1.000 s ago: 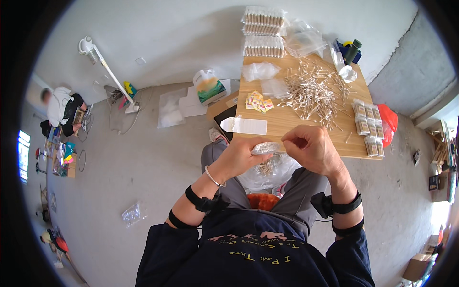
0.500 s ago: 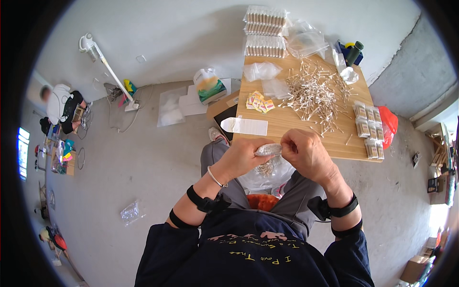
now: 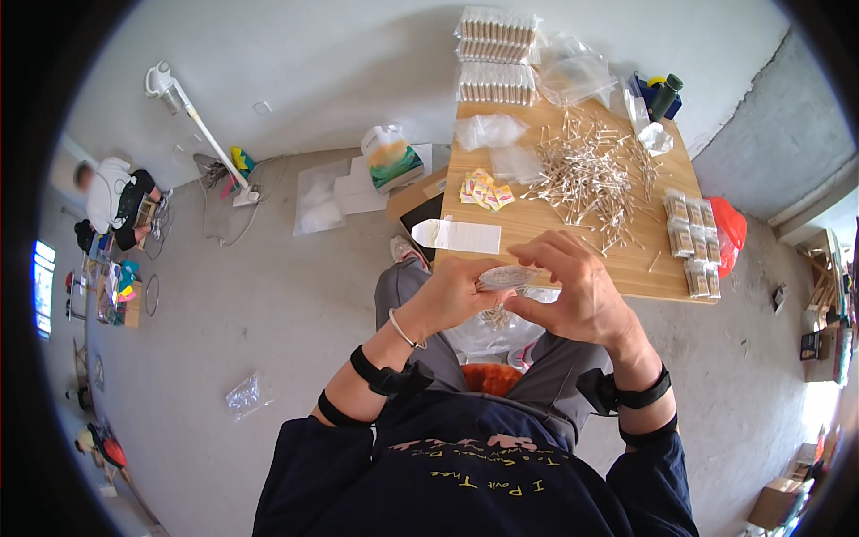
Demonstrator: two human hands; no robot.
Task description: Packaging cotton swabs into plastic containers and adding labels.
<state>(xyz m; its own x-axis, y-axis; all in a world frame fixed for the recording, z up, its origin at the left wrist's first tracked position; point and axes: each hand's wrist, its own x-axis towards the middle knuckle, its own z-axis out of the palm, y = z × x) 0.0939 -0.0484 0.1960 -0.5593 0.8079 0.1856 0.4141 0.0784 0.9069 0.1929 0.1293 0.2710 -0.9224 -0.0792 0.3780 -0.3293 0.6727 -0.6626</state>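
My left hand (image 3: 452,295) and my right hand (image 3: 577,291) meet in front of my chest, both gripping a small clear plastic packet (image 3: 506,276) filled with thin pale sticks. The packet lies level between my fingertips, just at the near edge of the wooden table (image 3: 644,273). Below the hands a clear plastic bag (image 3: 488,336) with more sticks rests on my lap. A loose heap of the same sticks (image 3: 586,174) covers the table's middle.
Filled packets lie in rows at the table's right (image 3: 689,242) and in stacks at its far end (image 3: 497,54). Small yellow sachets (image 3: 486,190), a white paper strip (image 3: 456,235), empty clear bags (image 3: 573,76) and a dark bottle (image 3: 667,94) are also there. Another person (image 3: 112,192) sits far left.
My hands have drifted slightly right and my right fingers have shifted along the packet. Everything on the table is unmoved.
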